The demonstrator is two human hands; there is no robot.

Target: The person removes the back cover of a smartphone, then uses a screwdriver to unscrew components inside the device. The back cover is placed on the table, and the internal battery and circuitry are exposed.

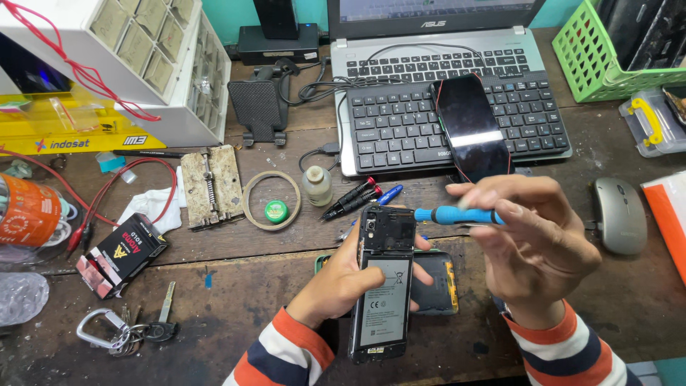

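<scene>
At the far left of my bench, a white parts cabinet stands behind red clip leads, a small black-and-red box and a set of keys on a carabiner. Moving right, a metal clamp jig, a roll of tape and a small bottle lie in front of an external keyboard set on a laptop.

My left hand grasps the opened phone by its long edges, near centre of the bench, back cover off and battery showing. I judge it light and stiff but fragile: best gripped by the frame, as here, never pressing on the battery or the exposed board near the camera.

My right hand is closed around a blue-handled screwdriver, pinched near thumb and fingertips, its tip at the phone's upper right edge. The tool looks slim and light, its handle giving the grip.

A removed dark screen panel leans on the keyboard; a grey mouse and green basket sit far right.
</scene>
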